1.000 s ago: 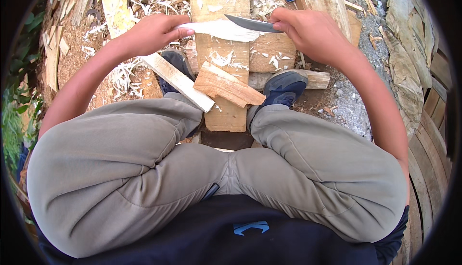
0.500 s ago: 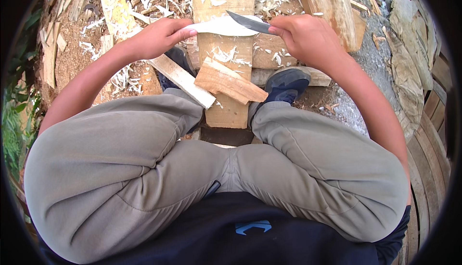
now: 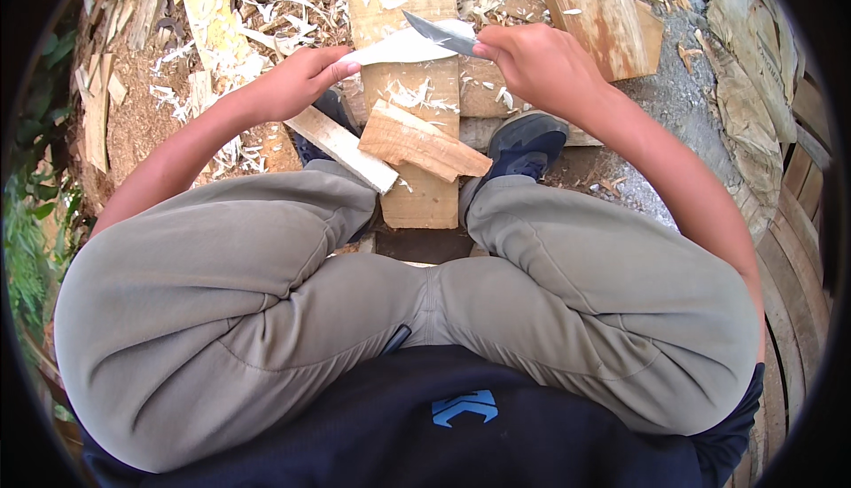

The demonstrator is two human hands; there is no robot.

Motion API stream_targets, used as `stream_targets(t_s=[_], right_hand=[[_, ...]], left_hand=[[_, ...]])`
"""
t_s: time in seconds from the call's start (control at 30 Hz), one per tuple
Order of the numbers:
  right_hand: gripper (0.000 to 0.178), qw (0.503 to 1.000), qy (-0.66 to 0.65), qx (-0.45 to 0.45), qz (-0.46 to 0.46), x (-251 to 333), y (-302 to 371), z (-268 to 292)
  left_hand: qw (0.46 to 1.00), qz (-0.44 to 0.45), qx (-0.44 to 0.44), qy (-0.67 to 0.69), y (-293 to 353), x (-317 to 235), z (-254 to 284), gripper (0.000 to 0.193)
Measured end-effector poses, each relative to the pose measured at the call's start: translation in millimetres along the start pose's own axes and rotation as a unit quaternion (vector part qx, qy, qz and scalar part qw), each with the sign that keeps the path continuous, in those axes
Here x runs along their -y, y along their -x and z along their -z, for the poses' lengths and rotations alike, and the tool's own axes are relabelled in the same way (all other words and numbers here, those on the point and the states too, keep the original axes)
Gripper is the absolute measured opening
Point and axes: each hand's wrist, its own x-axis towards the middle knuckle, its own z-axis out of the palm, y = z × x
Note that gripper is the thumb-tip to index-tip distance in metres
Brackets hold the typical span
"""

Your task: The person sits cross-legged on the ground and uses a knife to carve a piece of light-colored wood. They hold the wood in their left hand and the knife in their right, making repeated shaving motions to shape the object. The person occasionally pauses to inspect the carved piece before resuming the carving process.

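A pale carved wood piece [image 3: 394, 50] is extending over a wide plank [image 3: 417, 209]. The left hand [image 3: 300, 80] is pinching its narrow end in a tight grip — the right hand's [image 3: 545, 61] grip is clasping a knife [image 3: 454, 39], whose blade is crossing the broad end. Nearer the person, shavings [image 3: 424, 95], a pale strip [image 3: 341, 146] and a reddish block [image 3: 424, 142] are lying close together — 2 dark shoes [image 3: 532, 140] are flanking the plank.

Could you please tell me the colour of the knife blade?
The knife blade is grey, best seen in the head view.
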Motion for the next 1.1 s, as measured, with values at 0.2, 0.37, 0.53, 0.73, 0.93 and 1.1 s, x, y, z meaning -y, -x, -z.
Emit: stream_targets(t_s=[0.2,0.37,0.53,0.73,0.93,1.1], right_hand=[[0.020,0.999,0.022,0.041,-0.007,5,-10,15],[0.019,0.995,0.077,0.053,0.037,-4,-24,29],[0.019,0.993,0.075,0.062,0.068,-8,-30,30],[0.021,0.988,0.101,0.103,0.055,-3,-39,36],[0.018,0.982,0.049,0.161,0.083,3,-47,60],[0.022,0.984,0.091,0.144,0.048,0,-45,50]], left_hand=[[1.000,0.004,-0.007,0.023,0,1,-4,0.056],[0.999,-0.032,0.006,0.013,-12,23,6,0.057],[0.999,-0.027,-0.012,0.016,-12,28,-1,0.057],[0.999,-0.015,0.007,0.032,-9,19,-2,0.057],[1.000,-0.004,-0.013,0.028,-8,18,-4,0.057],[0.999,-0.022,-0.037,0.022,-15,24,8,0.051]])
